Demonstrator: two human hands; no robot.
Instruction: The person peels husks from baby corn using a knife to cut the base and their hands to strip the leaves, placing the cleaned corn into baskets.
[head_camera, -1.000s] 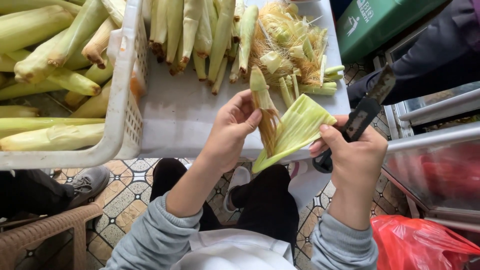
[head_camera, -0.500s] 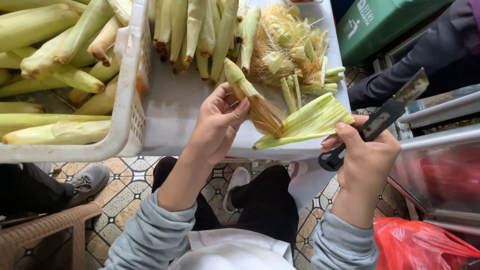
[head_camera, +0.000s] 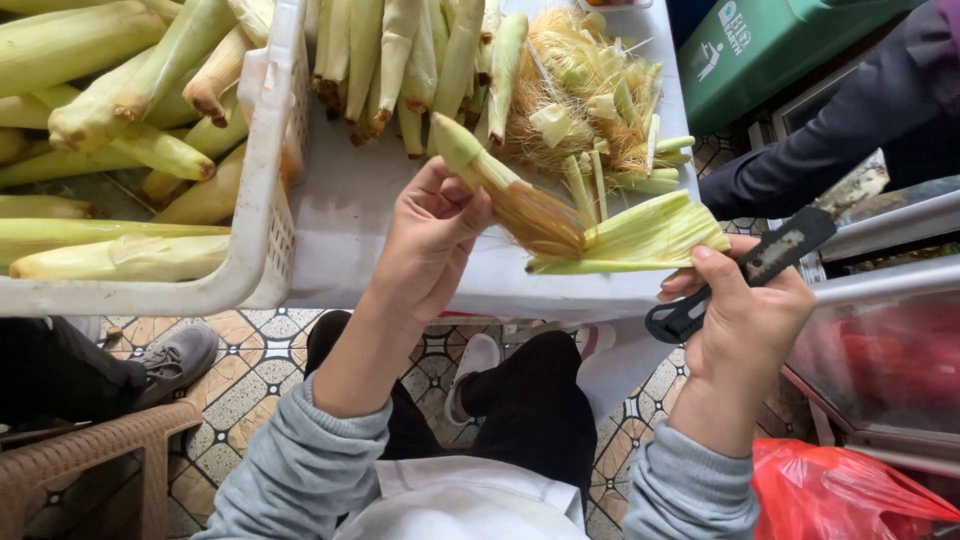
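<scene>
The left hand (head_camera: 425, 250) is closed around a partly peeled ear of corn (head_camera: 500, 190), and its grip sits on the lower part of the ear. The pale green tip of the ear points up and to the left, and brown silk hangs from the other end, near the husk. The ear is held in the air, just above the near edge of the white bench (head_camera: 350, 215).

The right hand (head_camera: 740, 320) has a clenched grip on two things at once. Its thumb and fingers pinch the green husk leaves (head_camera: 640, 235), which spread out flat toward the ear and remain joined to it at the silk end. The same hand also holds a black-handled knife (head_camera: 755, 270), and its blade points up and to the right, away from the corn.

On the bench behind the hands lies a row of peeled ears (head_camera: 400, 60), and beside them, to the right, is a pile of silk and husk scraps (head_camera: 590, 100). A white plastic crate (head_camera: 265, 200) on the left is full of unpeeled corn. At the top right, the dark sleeve (head_camera: 830, 140) of another person reaches in, near a green bin (head_camera: 790, 40). A red plastic bag (head_camera: 840, 490) lies on the tiled floor at the lower right.
</scene>
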